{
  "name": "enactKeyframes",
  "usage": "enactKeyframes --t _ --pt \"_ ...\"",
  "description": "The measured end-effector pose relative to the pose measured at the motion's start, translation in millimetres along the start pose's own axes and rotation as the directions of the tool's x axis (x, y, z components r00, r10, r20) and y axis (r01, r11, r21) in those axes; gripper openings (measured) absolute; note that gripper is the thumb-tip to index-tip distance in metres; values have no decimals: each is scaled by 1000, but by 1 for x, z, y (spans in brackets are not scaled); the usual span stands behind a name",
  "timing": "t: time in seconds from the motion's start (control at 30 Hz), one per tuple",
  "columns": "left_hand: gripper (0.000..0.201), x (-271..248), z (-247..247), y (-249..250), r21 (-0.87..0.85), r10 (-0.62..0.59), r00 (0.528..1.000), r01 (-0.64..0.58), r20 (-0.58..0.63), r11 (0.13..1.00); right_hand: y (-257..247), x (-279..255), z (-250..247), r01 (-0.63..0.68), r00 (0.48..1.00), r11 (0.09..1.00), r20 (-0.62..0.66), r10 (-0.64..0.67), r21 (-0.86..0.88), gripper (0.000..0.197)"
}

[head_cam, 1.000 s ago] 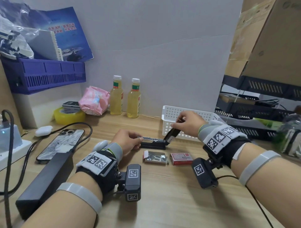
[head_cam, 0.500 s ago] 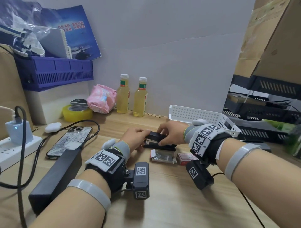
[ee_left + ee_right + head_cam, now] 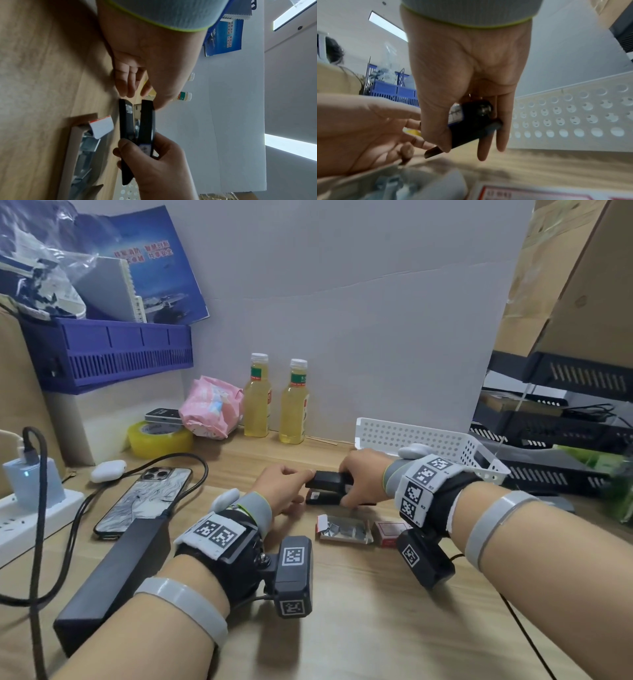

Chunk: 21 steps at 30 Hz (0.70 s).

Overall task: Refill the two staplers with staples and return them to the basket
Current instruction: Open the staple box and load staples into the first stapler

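Note:
A black stapler [image 3: 327, 489] lies on the wooden desk between my hands, its top arm down over the base with a small gap at the front. My right hand [image 3: 349, 491] grips its rear end, thumb on one side and fingers on the other [image 3: 471, 121]. My left hand [image 3: 301, 484] is at the front end; its thumb rests on the tip of the top arm [image 3: 154, 104] and its fingers curl by the base tip. An open staple box [image 3: 342, 529] with loose staple strips lies just in front. The white perforated basket [image 3: 428, 436] stands behind my right hand.
A red staple box [image 3: 388, 530] lies beside the open one. A phone [image 3: 144, 501], a long black box [image 3: 113, 573], a cable and a power strip [image 3: 30, 508] fill the left side. Two bottles [image 3: 274, 398] and tape [image 3: 159, 438] stand at the back.
The stapler's top arm, swung up and held by my right hand a second ago, has come down over the base. My right hand moved down and left onto the stapler's rear.

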<state>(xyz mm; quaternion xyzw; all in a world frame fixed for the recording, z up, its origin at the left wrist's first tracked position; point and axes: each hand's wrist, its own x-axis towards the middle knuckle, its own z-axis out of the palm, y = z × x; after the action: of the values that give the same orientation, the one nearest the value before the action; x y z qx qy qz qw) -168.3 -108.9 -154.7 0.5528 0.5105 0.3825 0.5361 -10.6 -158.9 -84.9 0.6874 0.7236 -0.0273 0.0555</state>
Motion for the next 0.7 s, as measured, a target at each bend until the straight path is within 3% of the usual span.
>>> enactKeyframes --t 0.1,0.2,0.33,0.4,0.5,0.6,0.7 --pt "37 -3 3 15 -62 -60 995 64 75 996 11 -6 -13 16 999 995 -38 -12 97 19" --pt "33 -3 13 38 -257 -31 978 85 208 963 25 -8 -30 33 999 974 -6 -32 223 20" --pt "45 18 33 66 -387 122 974 -39 193 921 45 0 -53 67 998 979 -14 -66 192 33" --pt "54 26 40 77 -405 180 968 -96 176 909 55 1 -62 48 995 907 59 -80 419 33" --pt "58 42 50 83 -386 197 961 -110 194 916 76 13 -74 -132 991 714 100 86 688 24" --pt "45 61 56 72 -209 166 954 -115 250 971 105 51 -85 -289 929 661 35 369 693 32" --pt "44 72 63 55 -100 96 894 -58 438 993 123 84 -85 -486 836 610 129 533 626 23"
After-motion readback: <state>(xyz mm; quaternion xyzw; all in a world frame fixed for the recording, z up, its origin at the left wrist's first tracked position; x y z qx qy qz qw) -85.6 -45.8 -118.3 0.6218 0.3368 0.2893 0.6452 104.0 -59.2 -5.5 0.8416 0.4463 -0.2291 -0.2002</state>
